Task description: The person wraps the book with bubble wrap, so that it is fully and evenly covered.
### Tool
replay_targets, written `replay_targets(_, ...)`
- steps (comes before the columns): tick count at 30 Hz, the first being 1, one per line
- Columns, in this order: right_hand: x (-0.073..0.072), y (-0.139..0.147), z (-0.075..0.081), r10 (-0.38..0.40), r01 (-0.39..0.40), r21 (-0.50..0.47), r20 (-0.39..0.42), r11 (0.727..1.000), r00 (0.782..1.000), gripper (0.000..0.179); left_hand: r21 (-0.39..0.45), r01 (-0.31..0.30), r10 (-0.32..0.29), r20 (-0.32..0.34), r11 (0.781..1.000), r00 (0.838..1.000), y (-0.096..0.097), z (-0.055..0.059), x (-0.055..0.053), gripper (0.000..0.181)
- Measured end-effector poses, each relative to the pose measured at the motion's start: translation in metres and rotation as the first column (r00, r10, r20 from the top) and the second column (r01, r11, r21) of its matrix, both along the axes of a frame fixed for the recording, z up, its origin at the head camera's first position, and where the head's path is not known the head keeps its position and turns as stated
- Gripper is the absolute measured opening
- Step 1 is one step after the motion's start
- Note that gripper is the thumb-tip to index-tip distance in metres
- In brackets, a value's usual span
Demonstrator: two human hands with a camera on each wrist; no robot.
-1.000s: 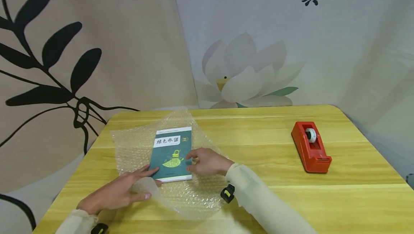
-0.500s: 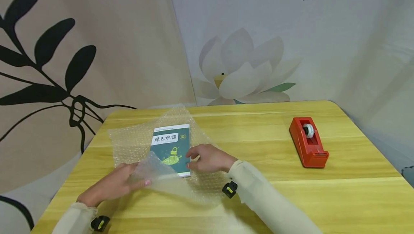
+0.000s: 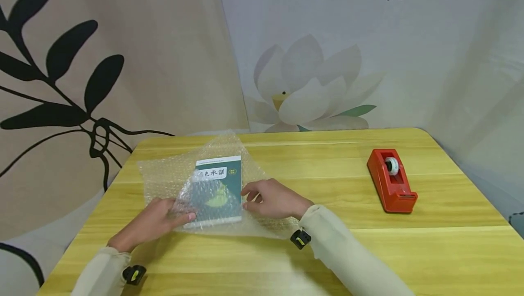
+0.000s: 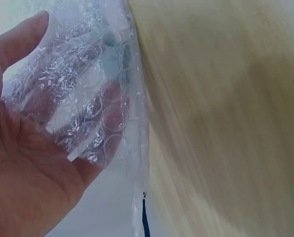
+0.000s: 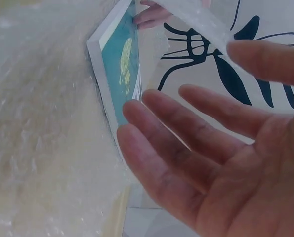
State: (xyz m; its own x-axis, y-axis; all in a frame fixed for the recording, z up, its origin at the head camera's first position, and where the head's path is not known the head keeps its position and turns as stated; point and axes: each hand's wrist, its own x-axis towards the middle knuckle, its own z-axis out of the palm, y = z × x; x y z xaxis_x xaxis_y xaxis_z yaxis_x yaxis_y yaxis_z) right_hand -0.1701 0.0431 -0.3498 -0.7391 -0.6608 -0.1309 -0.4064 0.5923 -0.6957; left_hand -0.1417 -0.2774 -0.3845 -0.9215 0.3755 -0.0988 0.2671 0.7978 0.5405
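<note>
A teal book [image 3: 221,187] with a yellow-green drawing lies on a sheet of bubble wrap [image 3: 168,175]. A clear flap of the wrap covers the lower and left part of its cover. At the book's lower left, my left hand [image 3: 157,221] holds the wrap between thumb and fingers. In the left wrist view, its fingers [image 4: 109,118] show through the bubbles. My right hand [image 3: 276,198] sits beside the book's right edge, fingers loosely bent and nothing gripped. From the right wrist view, the fingertips [image 5: 132,108] are close to the book's side; whether they touch it is unclear.
A red tape dispenser [image 3: 393,182] with a roll of tape stands on the right of the wooden table [image 3: 327,255]. Behind the table hangs a printed cloth [image 3: 172,50] with leaves and a lotus.
The near flap of bubble wrap has come up over the book's lower part, moved by my left hand from the near edge. My right hand has shifted slightly right.
</note>
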Motion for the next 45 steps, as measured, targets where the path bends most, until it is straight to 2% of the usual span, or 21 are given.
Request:
replay_targets(4, 0.000, 0.003, 0.000, -0.010, 0.010, -0.004, -0.006, 1.000, 1.000, 0.037, -0.005, -0.018, 0.018, -0.009, 1.000, 1.000, 0.002, 0.000, -0.001, 0.042)
replay_targets(11, 0.002, 0.005, 0.001, -0.016, 0.016, 0.003, -0.015, 1.000, 1.000, 0.041, -0.012, -0.139, 0.138, -0.045, 0.990, 0.989, 0.011, -0.002, -0.007, 0.038)
replay_targets(17, 0.003, 0.005, -0.002, -0.027, 0.028, 0.023, -0.054, 0.999, 0.998, 0.042, -0.061, -0.172, 0.161, -0.154, 0.983, 0.975, 0.018, -0.001, -0.011, 0.021)
replay_targets(21, 0.004, 0.004, -0.003, -0.041, 0.045, 0.054, -0.085, 0.998, 0.996, 0.044, -0.099, -0.219, 0.199, -0.182, 0.971, 0.963, 0.021, -0.001, -0.014, 0.019)
replay_targets(25, 0.004, 0.003, -0.007, -0.059, 0.070, 0.103, -0.107, 0.992, 0.993, 0.046, -0.135, -0.265, 0.235, -0.203, 0.955, 0.950, 0.025, -0.003, -0.017, 0.022)
replay_targets(29, 0.004, 0.003, -0.012, -0.081, 0.098, 0.154, -0.111, 0.983, 0.990, 0.049, -0.163, -0.286, 0.245, -0.232, 0.944, 0.941, 0.029, -0.005, -0.020, 0.029)
replay_targets(34, 0.002, 0.000, -0.016, -0.100, 0.121, 0.213, -0.106, 0.970, 0.989, 0.051, -0.157, -0.311, 0.268, -0.246, 0.937, 0.932, 0.032, -0.008, -0.024, 0.037)
replay_targets(37, 0.001, -0.002, -0.019, -0.102, 0.127, 0.237, -0.116, 0.963, 0.988, 0.054, -0.145, -0.325, 0.283, -0.248, 0.935, 0.926, 0.032, -0.009, -0.025, 0.048)
replay_targets(40, 0.000, -0.005, -0.021, -0.106, 0.132, 0.248, -0.115, 0.960, 0.988, 0.057, -0.141, -0.335, 0.296, -0.239, 0.932, 0.925, 0.031, -0.009, -0.025, 0.062)
replay_targets(45, -0.002, -0.007, -0.022, -0.117, 0.141, 0.271, -0.104, 0.952, 0.988, 0.066, -0.144, -0.328, 0.292, -0.227, 0.934, 0.929, 0.031, -0.011, -0.027, 0.068)
